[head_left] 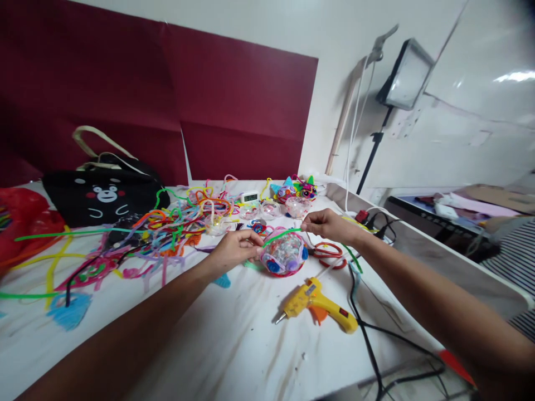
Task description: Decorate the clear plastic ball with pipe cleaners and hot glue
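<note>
Stretched between my two hands is a green pipe cleaner [281, 236], lying along the upper side of a round clear craft piece [285, 255] trimmed with pink, blue and purple pipe cleaner bits. My left hand [239, 248] pinches one end at the piece's left edge. At the upper right, my right hand [326, 225] pinches the strip between thumb and fingers. A yellow glue gun [316, 305] lies on its side in front of the piece, nozzle toward the left. Red-handled scissors [330, 254] rest just right of the piece, their blades partly hidden.
Tangled coloured pipe cleaners [175, 223] cover the table's left side, before a black bag [104, 195]. Finished-looking colourful figures [295, 189] and a small digital clock [250, 197] stand at the back. Black cables [368, 334] run down the right, near the table's raised edge [418, 250].
</note>
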Tool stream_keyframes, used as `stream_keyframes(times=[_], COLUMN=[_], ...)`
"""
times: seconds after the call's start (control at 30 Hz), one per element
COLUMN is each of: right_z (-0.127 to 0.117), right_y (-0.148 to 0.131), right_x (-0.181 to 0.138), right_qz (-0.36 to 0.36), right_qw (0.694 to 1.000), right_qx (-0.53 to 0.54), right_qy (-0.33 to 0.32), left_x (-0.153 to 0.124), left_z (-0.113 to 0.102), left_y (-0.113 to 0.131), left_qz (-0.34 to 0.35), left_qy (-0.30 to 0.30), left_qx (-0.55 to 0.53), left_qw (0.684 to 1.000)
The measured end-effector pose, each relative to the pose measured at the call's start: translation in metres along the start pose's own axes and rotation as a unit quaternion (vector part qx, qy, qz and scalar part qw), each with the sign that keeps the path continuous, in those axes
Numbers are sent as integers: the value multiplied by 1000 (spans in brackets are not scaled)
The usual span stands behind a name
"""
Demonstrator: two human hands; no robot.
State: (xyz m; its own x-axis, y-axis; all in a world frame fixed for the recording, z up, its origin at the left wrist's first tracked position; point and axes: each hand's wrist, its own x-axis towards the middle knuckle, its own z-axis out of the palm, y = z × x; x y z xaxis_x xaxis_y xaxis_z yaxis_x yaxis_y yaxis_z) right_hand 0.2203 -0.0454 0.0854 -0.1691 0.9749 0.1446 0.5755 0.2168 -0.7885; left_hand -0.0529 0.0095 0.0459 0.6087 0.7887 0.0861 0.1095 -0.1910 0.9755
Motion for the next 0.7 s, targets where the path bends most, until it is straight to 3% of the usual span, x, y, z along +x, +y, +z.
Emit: stream_keyframes(times=[0.4, 0.7], right_z=[7, 6], right_y=[21, 20], right_x=[3, 2], right_qz=[15, 22], right_qw=[999, 1000], right_qx=[21, 1], right_qy=[-21, -12], left_x=[3, 6], left_z=[9, 13], left_y=[-16, -20], left_qz=[15, 24], left_qy=[18, 34], left_qx=[-48, -71], left_qw=[999, 997])
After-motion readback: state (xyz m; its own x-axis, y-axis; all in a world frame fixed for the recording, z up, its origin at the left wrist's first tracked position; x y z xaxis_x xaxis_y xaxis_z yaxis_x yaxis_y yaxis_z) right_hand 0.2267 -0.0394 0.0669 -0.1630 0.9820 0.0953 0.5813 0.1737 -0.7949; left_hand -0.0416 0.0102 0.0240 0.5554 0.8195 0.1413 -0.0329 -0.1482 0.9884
